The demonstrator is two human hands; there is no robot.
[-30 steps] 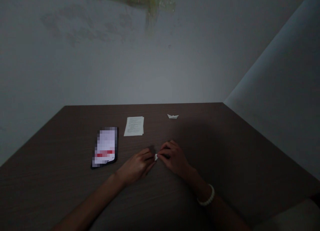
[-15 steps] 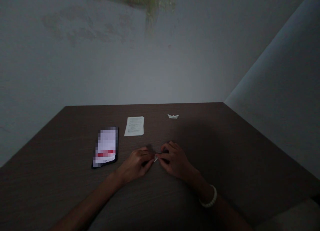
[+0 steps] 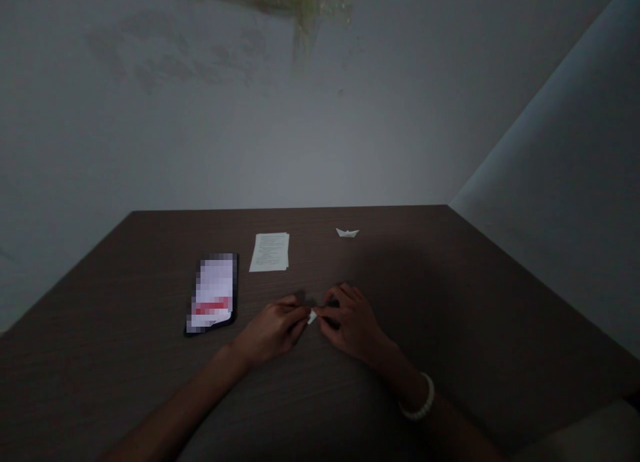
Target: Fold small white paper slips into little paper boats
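Paper between left hand and right

readable text: none; paper stack: printed lines, too small; phone screen: pixelated

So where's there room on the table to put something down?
The biggest bare patch of table lies right of the right hand and paper boat. There's room left of the phone or between printed sheets and paper boat. It's crowded where the left hand and right hand hold a small paper.
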